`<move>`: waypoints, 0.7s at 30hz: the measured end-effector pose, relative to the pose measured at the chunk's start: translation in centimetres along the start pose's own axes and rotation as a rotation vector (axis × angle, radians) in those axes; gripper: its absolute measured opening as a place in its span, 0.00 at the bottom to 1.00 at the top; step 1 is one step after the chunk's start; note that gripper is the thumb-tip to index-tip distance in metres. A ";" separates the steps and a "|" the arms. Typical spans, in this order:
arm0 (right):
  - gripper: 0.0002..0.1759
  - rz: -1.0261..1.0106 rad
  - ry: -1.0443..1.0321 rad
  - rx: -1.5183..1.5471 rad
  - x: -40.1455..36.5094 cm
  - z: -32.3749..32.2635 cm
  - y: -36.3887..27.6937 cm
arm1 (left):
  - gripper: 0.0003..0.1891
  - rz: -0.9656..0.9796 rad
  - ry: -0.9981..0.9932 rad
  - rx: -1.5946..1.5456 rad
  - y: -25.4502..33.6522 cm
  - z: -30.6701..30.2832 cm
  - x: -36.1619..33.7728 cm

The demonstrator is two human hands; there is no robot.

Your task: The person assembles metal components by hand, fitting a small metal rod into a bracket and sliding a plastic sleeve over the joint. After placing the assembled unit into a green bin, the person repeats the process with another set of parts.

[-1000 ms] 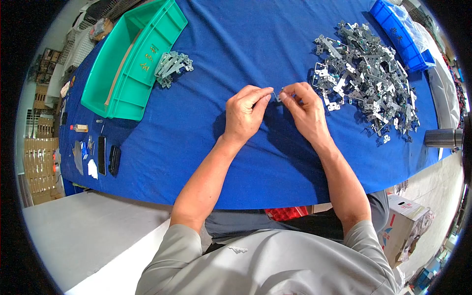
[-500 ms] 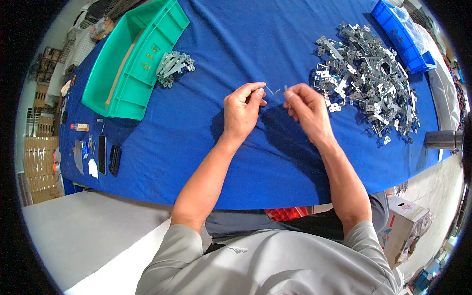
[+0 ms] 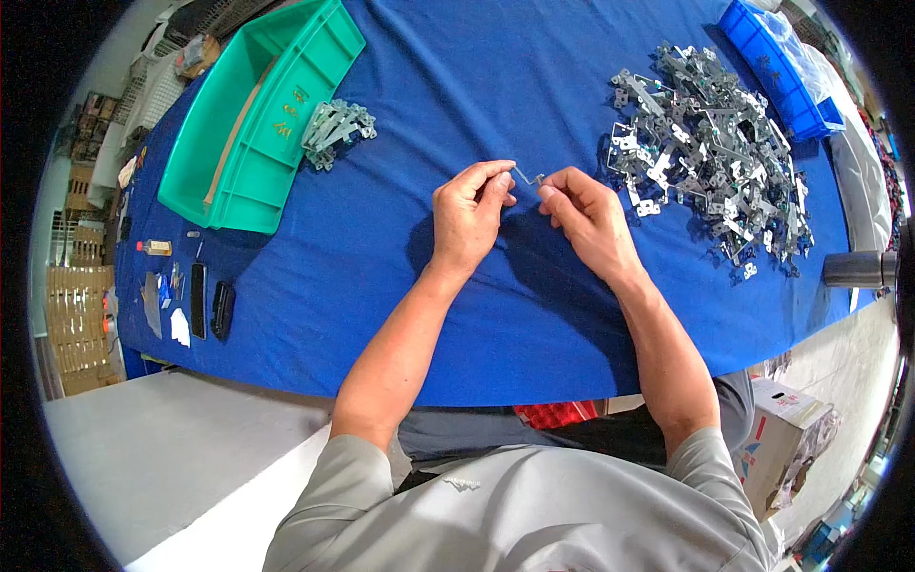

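Observation:
Above the blue cloth (image 3: 457, 334), my left hand (image 3: 469, 212) pinches one end of a thin bent metal rod (image 3: 523, 176). My right hand (image 3: 589, 214) is closed at the rod's other end, its thumb and forefinger pressed together; a small metal bit shows at its fingertips, mostly hidden. To the right lies a large heap of metal brackets (image 3: 710, 143). A smaller pile of metal parts (image 3: 335, 129) lies on the left, beside a green bin (image 3: 257, 181).
A blue tray (image 3: 777, 71) with plastic in it stands at the back right, and a metal cylinder (image 3: 853, 270) at the right edge. At the left lie a phone (image 3: 198, 300), a black case (image 3: 222, 311) and a small bottle (image 3: 155, 247).
My right hand has moved slightly left, and its fingertips now meet the rod's free end. My left hand has hardly moved.

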State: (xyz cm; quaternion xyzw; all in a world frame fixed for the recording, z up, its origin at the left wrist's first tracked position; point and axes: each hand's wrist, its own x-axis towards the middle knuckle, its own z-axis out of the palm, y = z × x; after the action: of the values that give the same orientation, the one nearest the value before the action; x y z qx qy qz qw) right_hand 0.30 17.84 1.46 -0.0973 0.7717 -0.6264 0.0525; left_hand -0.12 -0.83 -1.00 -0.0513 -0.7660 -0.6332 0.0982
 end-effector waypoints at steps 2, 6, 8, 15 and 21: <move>0.12 -0.002 -0.004 -0.008 0.0 0.1 0.1 | 0.11 -0.003 -0.001 0.004 0.2 0.0 0.0; 0.12 -0.007 0.020 -0.012 0.0 0.0 -0.3 | 0.11 -0.076 0.020 -0.053 0.4 -0.1 0.1; 0.12 -0.014 0.025 -0.002 0.0 0.0 -0.2 | 0.10 -0.028 0.014 -0.029 0.1 0.0 0.0; 0.09 -0.096 0.074 -0.174 0.2 -0.1 0.6 | 0.09 0.186 0.028 0.161 0.6 -0.3 0.1; 0.08 -0.019 0.077 -0.138 0.2 0.1 0.6 | 0.08 0.288 0.060 0.268 1.2 0.1 0.1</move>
State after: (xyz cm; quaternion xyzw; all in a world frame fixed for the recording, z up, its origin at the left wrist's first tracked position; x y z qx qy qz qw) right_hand 0.13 17.79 0.85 -0.0839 0.8135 -0.5754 0.0098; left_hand -0.01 -0.56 0.14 -0.1280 -0.8249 -0.5063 0.2165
